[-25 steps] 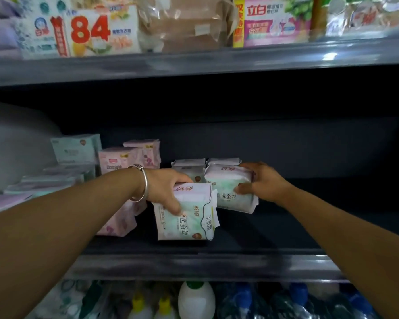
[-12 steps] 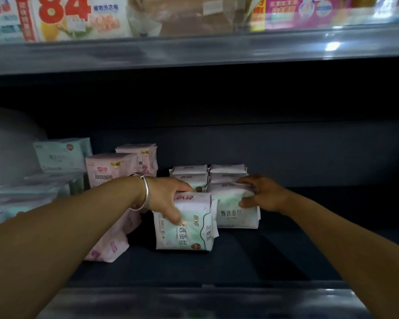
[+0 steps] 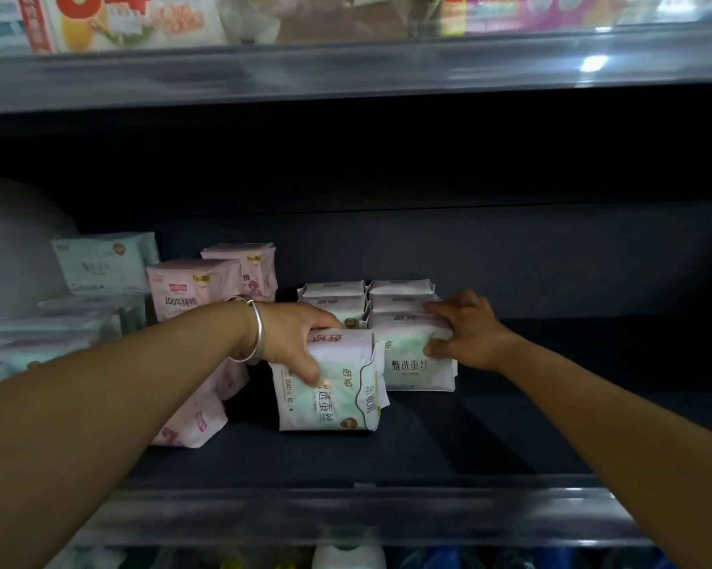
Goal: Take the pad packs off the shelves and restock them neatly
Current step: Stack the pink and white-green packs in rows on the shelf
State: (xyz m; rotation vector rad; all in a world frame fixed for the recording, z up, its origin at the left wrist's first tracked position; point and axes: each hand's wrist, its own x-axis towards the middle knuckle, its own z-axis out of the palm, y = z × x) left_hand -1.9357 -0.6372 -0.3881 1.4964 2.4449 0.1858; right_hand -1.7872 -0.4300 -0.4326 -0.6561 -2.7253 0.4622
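Front pack (image 3: 329, 384), green-and-white, stands upright on the dark shelf (image 3: 510, 437) at centre frame, slightly ahead of the row. Second pack (image 3: 411, 355) sits just right of it and a little further back, touching or nearly touching it; which, cannot be told.

Left hand (image 3: 294, 342): grip closed over the top of the front pack, fingers at the rear top edge, thumb down the front face. The pack sits under and right of the palm. Silver bangle (image 3: 249, 330) on that wrist.

Right hand (image 3: 465, 330): grip closed on the upper right corner of the second pack, fingers over the top, thumb on the right side. The pack lies left of the palm.

Behind both: more packs (image 3: 366, 295) of the same kind, in two short files against each other, upper centre. Pink packs (image 3: 206, 289) stand at centre left; one pink pack (image 3: 194, 420) leans under the left forearm.

Judgement: restocking step, seating and squaring the two front packs. The next move likely calls for pushing the front pack back level with its neighbour, faces aligned, with light pressure, since the soft wrapping would probably crumple.
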